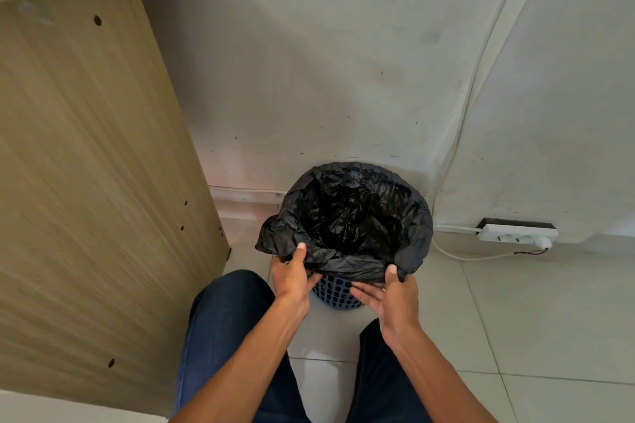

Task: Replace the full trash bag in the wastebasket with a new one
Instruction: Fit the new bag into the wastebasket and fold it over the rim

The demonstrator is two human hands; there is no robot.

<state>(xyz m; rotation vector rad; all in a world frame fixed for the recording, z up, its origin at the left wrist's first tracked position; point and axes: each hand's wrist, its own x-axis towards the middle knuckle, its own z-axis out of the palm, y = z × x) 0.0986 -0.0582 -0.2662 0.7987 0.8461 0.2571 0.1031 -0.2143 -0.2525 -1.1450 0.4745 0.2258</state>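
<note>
While 1 bag (pixel 347 216) lines 1 basket (pixel 338 294), L hand (pixel 292 273) pinching it, R hand (pixel 393 297) prob. too

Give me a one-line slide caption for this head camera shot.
The left hand and right hand hold the near edge of the black trash bag lining a blue wastebasket.

- Bag (pixel 347 220) sits in the wastebasket (pixel 338 295), just before the wall (pixel 326 62).
- Desk panel (pixel 86 165) stands to the left.
- Power strip (pixel 519 233) lies to the right, at the wall's foot.
</note>
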